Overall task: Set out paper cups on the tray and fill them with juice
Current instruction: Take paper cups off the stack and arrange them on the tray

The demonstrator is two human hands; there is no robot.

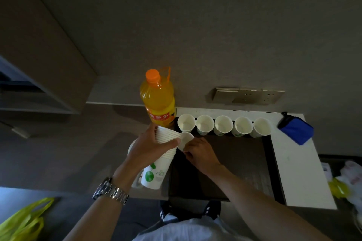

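My forearms are bare, no sleeves. A silver metal link-bracelet watch sits on my left wrist. I wear a white top and dark shoes with white stripes.

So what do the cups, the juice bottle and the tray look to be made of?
Cups: thin matte white paper, apparently, with rolled rims and green print. Juice bottle: clear glossy plastic, ribbed, with an orange cap. Tray: dark, matte; wood or plastic, unclear.

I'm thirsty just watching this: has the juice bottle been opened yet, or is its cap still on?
Cap on. The orange cap sits on the neck of the juice bottle, which stands upright; whether its seal is broken cannot be told.
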